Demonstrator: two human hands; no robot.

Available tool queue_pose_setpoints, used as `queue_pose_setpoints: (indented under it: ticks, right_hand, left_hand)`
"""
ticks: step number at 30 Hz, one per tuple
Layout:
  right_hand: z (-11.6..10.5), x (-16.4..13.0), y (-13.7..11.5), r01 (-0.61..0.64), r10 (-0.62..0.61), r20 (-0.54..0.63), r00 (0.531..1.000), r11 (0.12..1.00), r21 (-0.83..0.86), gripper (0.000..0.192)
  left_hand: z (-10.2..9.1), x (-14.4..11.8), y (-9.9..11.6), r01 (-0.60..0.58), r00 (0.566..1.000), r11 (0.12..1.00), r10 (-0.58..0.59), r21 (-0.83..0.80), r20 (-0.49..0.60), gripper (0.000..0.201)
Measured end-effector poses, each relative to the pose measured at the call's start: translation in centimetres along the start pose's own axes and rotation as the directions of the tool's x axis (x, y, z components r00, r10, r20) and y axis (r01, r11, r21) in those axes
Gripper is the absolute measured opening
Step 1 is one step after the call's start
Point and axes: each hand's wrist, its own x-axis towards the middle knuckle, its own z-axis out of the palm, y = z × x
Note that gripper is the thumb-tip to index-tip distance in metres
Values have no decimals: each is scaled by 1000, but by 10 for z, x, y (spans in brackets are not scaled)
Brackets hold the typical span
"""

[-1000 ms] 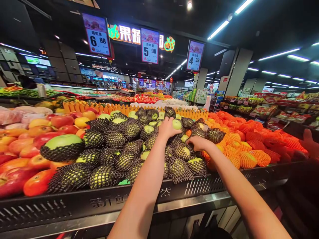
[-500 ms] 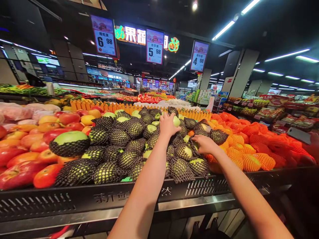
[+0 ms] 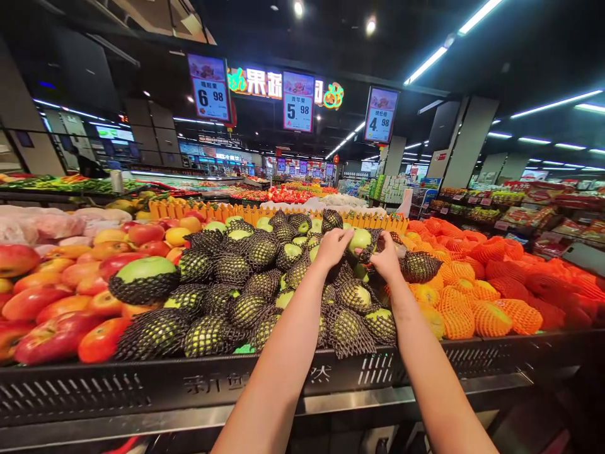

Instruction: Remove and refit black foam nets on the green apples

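Above the pile, my left hand (image 3: 333,248) is closed around the left side of a bare green apple (image 3: 361,239). My right hand (image 3: 386,257) pinches a black foam net (image 3: 375,239) against the apple's right side. How far the net covers the apple is partly hidden by my fingers. Below and around both hands lie many green apples in black foam nets, such as a netted apple (image 3: 353,294) just beneath them. Another netted apple (image 3: 420,266) lies to the right of my right hand.
Red apples (image 3: 57,331) are heaped on the left, oranges in orange nets (image 3: 454,312) and red-netted fruit (image 3: 513,284) on the right. A black slotted rail (image 3: 161,381) edges the display in front. An orange picket fence (image 3: 212,211) stands behind; price signs (image 3: 298,101) hang overhead.
My right hand has lifted from the pile and come to the apple with a black net. My left hand has moved slightly right with the apple. The view has shifted slightly.
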Motion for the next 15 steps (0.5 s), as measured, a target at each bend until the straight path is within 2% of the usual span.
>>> queue_pose_setpoints:
  ticks: [3,5,8,10,13,15]
  right_hand:
    - [-2,-7,7,35,-36,39,999,999,20,66]
    - [-4,-10,10,86,-86,19,996,996,-8,64]
    - [-4,-13,11,122,-126,-27,992,986,-117,64]
    - [-4,-13,11,118,-127,-25,992,966,-231,65]
    - [-5,-9,15,172,-178,17,984,920,-353,63]
    - [-6,-5,19,212,-207,48,977,934,-289,60]
  left_hand:
    - [5,-1,3,-31,999,959,35,-281,10,43]
    - [8,-4,5,-7,997,906,37,-424,62,50]
    - [10,-9,8,62,981,884,31,-464,190,72]
    - [13,-10,9,89,971,857,38,-507,235,86]
    - [17,-10,10,50,984,826,55,-561,170,90]
    - [20,-9,10,48,993,815,23,-577,115,83]
